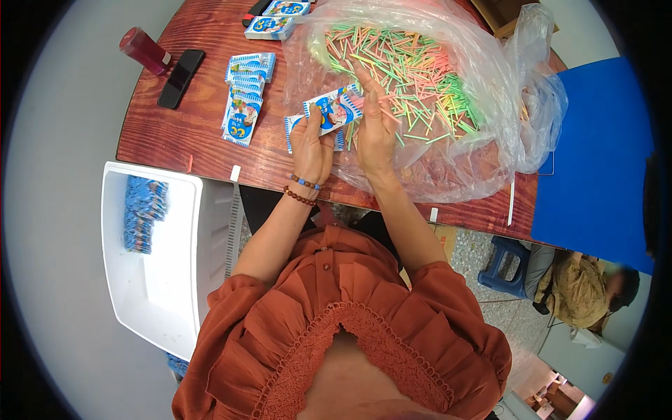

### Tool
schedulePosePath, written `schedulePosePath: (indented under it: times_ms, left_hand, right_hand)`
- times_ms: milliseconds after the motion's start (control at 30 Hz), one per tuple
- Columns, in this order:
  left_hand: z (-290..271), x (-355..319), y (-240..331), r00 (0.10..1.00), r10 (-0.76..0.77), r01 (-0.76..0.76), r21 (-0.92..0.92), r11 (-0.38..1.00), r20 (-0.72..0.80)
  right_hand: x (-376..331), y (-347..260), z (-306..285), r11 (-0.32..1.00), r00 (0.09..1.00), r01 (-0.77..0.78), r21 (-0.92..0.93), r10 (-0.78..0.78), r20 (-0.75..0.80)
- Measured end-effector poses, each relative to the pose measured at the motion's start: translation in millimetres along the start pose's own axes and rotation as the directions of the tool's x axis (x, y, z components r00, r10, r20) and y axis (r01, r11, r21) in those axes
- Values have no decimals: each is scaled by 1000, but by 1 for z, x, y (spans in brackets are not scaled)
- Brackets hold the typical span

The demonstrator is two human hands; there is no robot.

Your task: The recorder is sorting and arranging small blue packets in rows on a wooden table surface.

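A small blue-and-white printed packet (pixel 334 112) lies tilted between my two hands above the table's front part. My left hand (pixel 311 148) is closed on its left end, thumb on top. At the packet's right end my right hand (pixel 376 136) has its thumb and fingers against the edge, index finger stretched forward; whether it also holds a stick is hard to make out. Another such packet (pixel 294 126) shows beneath, partly covered by my left hand. Thin pink, green and yellow sticks (pixel 399 66) lie heaped in a large clear plastic bag (pixel 490 157) just beyond my right hand.
Left of my hands an overlapping row of packets (pixel 243 115) lies on the wooden table (pixel 150 136). A black phone (pixel 181 78), a red bottle (pixel 145 51) and more packets (pixel 269 28) are further back. A white bin (pixel 210 231) holding packets stands at lower left; a blue board (pixel 591 154) is at right.
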State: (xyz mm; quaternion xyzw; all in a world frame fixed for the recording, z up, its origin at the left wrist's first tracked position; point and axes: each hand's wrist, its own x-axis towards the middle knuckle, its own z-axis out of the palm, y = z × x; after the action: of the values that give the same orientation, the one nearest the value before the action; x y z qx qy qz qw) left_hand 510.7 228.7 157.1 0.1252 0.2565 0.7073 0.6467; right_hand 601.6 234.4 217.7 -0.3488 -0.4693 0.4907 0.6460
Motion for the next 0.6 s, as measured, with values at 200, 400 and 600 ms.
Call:
schedulePosePath:
  times_ms: [200, 400, 600]
  left_hand:
    - [-1, 4, -2, 997, -43, 47, -68, 997, 59]
    - [-1, 10, -2, 998, -35, 41, -92, 995, 61]
    - [1, 17, 2, 995, -53, 63, -118, 991, 88]
  right_hand:
    - [17, 4, -18, 996, 964, -46, 75, 25, 264]
    - [40, -3, -28, 950, 880, 14, -312, 136, 455]
    - [54, -7, -19, 902, 883, 113, -417, 101, 458]
